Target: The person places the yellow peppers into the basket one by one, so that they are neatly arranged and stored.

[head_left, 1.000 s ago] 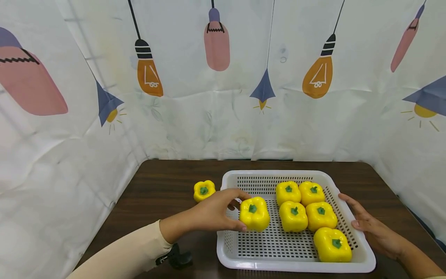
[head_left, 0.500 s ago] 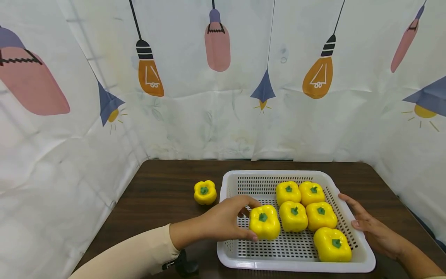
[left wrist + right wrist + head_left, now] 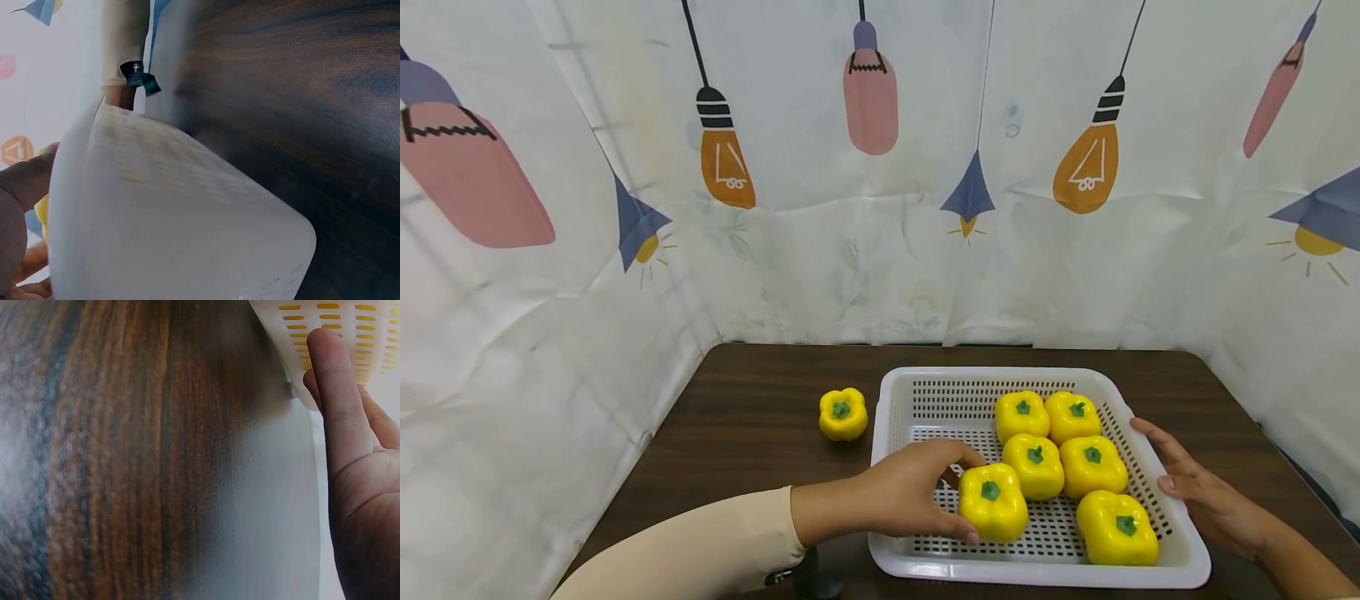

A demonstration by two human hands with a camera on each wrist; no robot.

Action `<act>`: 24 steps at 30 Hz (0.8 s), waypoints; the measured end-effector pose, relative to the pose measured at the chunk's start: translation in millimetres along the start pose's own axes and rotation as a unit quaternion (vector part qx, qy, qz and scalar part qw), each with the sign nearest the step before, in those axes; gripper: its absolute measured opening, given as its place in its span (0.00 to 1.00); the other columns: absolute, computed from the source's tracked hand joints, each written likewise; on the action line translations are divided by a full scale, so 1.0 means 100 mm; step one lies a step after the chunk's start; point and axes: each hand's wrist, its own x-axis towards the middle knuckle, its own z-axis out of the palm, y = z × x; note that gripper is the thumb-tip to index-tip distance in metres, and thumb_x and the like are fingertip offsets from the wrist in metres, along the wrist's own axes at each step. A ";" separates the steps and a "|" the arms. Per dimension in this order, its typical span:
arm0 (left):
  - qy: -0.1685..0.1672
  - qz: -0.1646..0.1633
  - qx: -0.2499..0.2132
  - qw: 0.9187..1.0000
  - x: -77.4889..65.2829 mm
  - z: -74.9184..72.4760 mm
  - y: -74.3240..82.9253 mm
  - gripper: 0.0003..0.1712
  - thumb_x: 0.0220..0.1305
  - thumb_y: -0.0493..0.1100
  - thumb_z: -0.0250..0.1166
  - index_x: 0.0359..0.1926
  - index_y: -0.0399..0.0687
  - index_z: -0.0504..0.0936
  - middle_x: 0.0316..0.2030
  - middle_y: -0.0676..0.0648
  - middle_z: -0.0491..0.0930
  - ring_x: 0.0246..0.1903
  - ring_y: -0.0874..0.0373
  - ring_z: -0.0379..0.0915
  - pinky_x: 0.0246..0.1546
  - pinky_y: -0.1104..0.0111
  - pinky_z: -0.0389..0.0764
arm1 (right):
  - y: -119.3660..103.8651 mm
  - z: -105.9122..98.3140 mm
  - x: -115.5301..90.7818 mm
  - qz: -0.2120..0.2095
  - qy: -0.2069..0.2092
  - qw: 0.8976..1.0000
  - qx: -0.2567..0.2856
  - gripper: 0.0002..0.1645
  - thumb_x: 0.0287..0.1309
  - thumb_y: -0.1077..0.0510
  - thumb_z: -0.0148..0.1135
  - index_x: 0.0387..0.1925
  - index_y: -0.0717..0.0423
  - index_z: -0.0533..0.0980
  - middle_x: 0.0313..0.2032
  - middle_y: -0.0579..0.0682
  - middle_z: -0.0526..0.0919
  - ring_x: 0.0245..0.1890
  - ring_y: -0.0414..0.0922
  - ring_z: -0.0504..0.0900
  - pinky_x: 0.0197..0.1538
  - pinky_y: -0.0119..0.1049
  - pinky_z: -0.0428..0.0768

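Note:
My left hand (image 3: 917,490) grips a yellow bell pepper (image 3: 993,502) with a green stem, fingers behind it and thumb in front. It is inside the outline of the white basket (image 3: 880,550), low over the left front part; whether it touches the bottom I cannot tell. Several yellow bell peppers (image 3: 1093,465) stand stem up in the basket's right half. My right hand (image 3: 1202,492) rests on the basket's right side, its fingers nearly straight along the outer wall. In the right wrist view a straight finger (image 3: 337,400) lies against the slotted wall.
One more yellow bell pepper (image 3: 842,414) sits on the dark wooden table (image 3: 760,417), left of the basket. A white curtain (image 3: 850,275) printed with lamps hangs behind the table and at both sides.
My left hand has carried its bell pepper right and toward me, beside the other peppers in the basket. The right hand and basket have stayed put.

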 end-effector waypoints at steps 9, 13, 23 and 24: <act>-0.015 0.024 0.038 0.999 0.08 0.10 0.05 0.38 0.53 0.55 0.82 0.62 0.54 0.76 0.55 0.63 0.76 0.45 0.76 0.74 0.46 0.79 0.77 | 0.00 0.01 0.00 0.000 0.000 1.000 0.001 0.40 0.78 0.56 0.29 0.76 0.15 0.31 0.67 0.23 0.57 0.62 0.53 0.76 0.56 0.64 0.78; -0.028 0.022 0.045 0.998 0.11 0.12 0.09 0.39 0.53 0.56 0.81 0.63 0.53 0.76 0.55 0.63 0.77 0.45 0.76 0.74 0.45 0.80 0.76 | 0.00 0.00 0.00 0.004 0.004 1.000 -0.002 0.40 0.78 0.55 0.29 0.76 0.14 0.32 0.66 0.23 0.58 0.62 0.53 0.77 0.56 0.65 0.78; -0.036 0.015 0.051 0.998 0.19 0.18 0.17 0.38 0.52 0.56 0.82 0.60 0.53 0.76 0.51 0.63 0.77 0.44 0.76 0.74 0.44 0.81 0.76 | -0.01 0.00 0.00 0.000 -0.001 1.000 0.003 0.39 0.78 0.56 0.29 0.76 0.13 0.34 0.66 0.23 0.62 0.61 0.53 0.77 0.56 0.65 0.77; -0.035 0.014 0.053 0.998 0.20 0.19 0.17 0.38 0.52 0.57 0.82 0.60 0.53 0.76 0.51 0.63 0.77 0.44 0.75 0.74 0.44 0.82 0.76 | -0.01 0.00 0.00 -0.001 -0.003 1.000 0.005 0.39 0.78 0.56 0.29 0.76 0.13 0.34 0.66 0.24 0.62 0.62 0.53 0.77 0.56 0.66 0.77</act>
